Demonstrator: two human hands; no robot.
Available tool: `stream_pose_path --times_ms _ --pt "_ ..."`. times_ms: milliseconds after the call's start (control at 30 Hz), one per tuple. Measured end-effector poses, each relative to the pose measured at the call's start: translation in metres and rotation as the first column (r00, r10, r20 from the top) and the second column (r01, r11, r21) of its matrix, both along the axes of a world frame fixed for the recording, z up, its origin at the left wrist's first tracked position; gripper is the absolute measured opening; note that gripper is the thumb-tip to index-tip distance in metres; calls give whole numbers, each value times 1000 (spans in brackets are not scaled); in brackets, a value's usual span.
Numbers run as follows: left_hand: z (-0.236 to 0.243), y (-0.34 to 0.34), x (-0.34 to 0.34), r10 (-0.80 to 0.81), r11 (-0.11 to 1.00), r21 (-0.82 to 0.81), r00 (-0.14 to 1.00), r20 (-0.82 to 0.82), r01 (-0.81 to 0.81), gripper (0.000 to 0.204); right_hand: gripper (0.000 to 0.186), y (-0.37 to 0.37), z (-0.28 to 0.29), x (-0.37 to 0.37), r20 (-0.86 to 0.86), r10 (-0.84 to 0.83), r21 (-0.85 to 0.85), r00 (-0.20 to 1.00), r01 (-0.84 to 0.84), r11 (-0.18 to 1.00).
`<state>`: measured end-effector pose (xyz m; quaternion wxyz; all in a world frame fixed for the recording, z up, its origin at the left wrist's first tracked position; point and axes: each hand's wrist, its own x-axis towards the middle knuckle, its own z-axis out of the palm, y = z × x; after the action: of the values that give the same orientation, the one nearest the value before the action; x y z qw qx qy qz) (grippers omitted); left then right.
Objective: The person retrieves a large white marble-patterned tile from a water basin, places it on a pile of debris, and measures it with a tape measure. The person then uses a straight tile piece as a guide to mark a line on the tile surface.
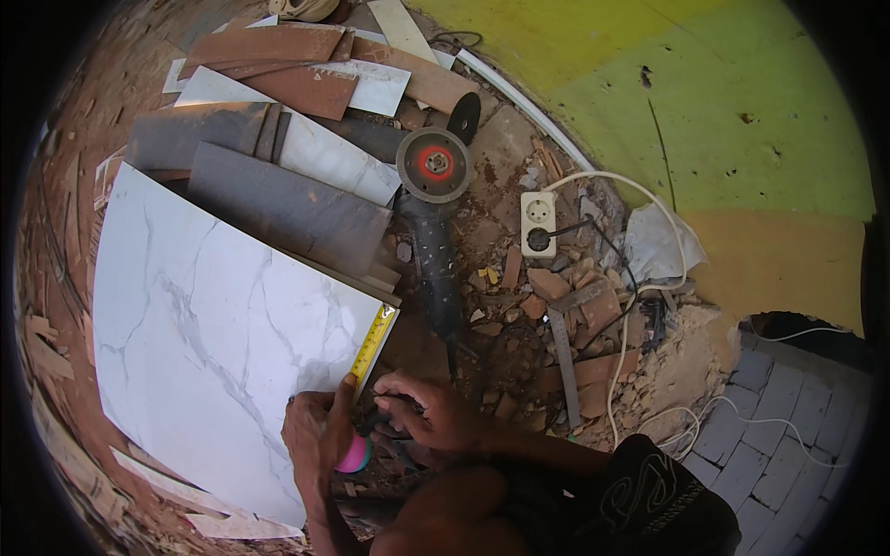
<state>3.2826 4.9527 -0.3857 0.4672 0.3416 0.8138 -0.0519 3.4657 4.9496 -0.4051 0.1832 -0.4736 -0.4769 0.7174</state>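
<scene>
A large white marble-patterned tile lies to my left. My left hand is closed round a tape measure with a pink and teal case, at the tile's near right corner. Its yellow blade runs along the tile's right edge up to the far corner, and my left thumb presses on it. Just right of the blade, my right hand is closed in a pinch. Whatever its fingers hold is too small and dark to make out.
An angle grinder with a round cutting disc lies beyond my hands. Stacked brown and grey tiles stand behind the white one. A white power strip, cables and broken rubble lie to the right, below a yellow-green wall.
</scene>
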Motion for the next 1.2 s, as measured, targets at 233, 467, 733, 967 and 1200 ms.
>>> stream_pose_path --times_ms 233,467,733,967,1200 --pt "-2 -2 2 23 998 62 999 23 -24 54 21 0 3 -3 -41 21 19 999 -21 1000" --pt "-1 -3 -1 15 999 40 1000 6 -15 52 25 4 1 -6 -61 2 -32 998 -4 999" --pt "-1 -4 0 30 998 55 999 42 -32 52 21 -2 -12 -9 -61 -13 64 998 17 998" --pt "-7 -12 -9 1 995 103 999 40 -6 54 14 4 -12 -7 -65 102 -31 993 -104 994" --pt "-7 -14 -7 -45 994 104 997 57 39 52 7 0 -17 -3 -60 94 -181 994 -104 978"
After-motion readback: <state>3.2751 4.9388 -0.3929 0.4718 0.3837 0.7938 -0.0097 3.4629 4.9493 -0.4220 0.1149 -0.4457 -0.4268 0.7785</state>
